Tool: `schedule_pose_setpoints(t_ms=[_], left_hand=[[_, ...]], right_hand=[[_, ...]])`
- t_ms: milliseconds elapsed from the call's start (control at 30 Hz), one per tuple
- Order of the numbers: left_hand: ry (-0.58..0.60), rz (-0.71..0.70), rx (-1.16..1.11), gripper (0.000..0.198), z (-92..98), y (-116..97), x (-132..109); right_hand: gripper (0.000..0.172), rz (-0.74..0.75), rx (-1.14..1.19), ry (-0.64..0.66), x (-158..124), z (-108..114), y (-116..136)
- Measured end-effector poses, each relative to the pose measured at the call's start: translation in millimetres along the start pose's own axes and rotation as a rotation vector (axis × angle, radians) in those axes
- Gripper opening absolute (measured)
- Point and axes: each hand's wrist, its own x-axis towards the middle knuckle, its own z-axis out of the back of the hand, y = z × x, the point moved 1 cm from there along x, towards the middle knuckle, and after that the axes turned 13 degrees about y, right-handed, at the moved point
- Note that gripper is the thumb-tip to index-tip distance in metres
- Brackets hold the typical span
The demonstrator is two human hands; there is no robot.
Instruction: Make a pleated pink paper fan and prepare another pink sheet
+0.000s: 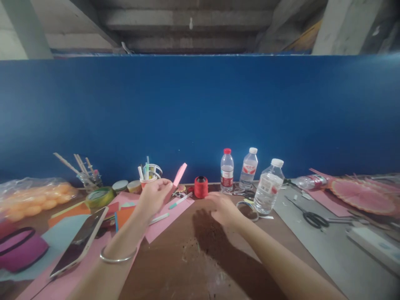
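Left hand (156,193): raised over the left half of the counter (175,262), toward its far edge. Grip closed in a pinch, thumb against fingers, on a narrow pink strip (180,174); strip points up and tilts right, free end above the hand. Silver bangle (118,259) on the left forearm.

Right hand (226,210): right of centre, fingers loosely extended and slightly bent, thumb apart below them. Grip partly open and bare. Fingertips just beside a red spool (201,189), which stands upright near the middle of the far edge; contact cannot be told from this view.

Below the left hand: pink sheet (175,216) with a teal-tipped pen (181,201) lying across it. Behind the hand, near the far edge: cup of pens (148,178), partly covered. Further left: green tape roll (100,197), phone (79,243) lying face up, and, at the left far corner, a clear bag of orange balls (37,199).

Right of the spool, along the far edge: red-capped bottle (227,171) and two white-capped bottles (269,187), the larger nearer the right hand. Toward the right edge: grey board (300,246) carrying black-handled scissors (315,219); pink pleated paper (362,193) at the right far corner. Blue panel (200,104) behind the far edge.
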Motion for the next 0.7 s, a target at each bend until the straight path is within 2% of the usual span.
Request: schedule_pose_setpoints(t_ms=[33, 67, 133, 233, 300, 433, 533, 700], left_hand=[[0.009, -0.01, 0.046, 0.011, -6.3, 1, -1], [0.021, -0.024, 0.098, 0.012, -13.5, 3, -2], [0.061, -0.048, 0.193, 0.015, -28.7, 8, -4], [0.134, -0.072, 0.287, 0.016, -46.9, 12, -7], [0.167, -0.083, 0.335, 0.017, -52.7, 13, -9], [0.168, -0.097, 0.413, 0.018, -52.9, 13, -9], [0.153, -0.097, 0.447, 0.02, -50.5, 14, -7], [0.147, -0.09, 0.457, 0.023, -48.8, 19, -4]], right_hand=[[0.051, 0.041, 0.032, 0.011, -1, -4, 8], [0.051, 0.094, 0.174, 0.026, -3, -8, 17], [0.038, 0.173, 0.449, 0.116, -5, -19, 35], [0.034, 0.151, 0.828, 0.174, -7, -35, 50], [0.03, 0.059, 0.98, 0.168, -8, -39, 51], [0.019, -0.136, 1.097, 0.107, -7, -36, 47], [0.017, -0.143, 1.101, 0.053, -7, -30, 45], [0.017, -0.097, 1.086, 0.045, -8, -30, 47]])
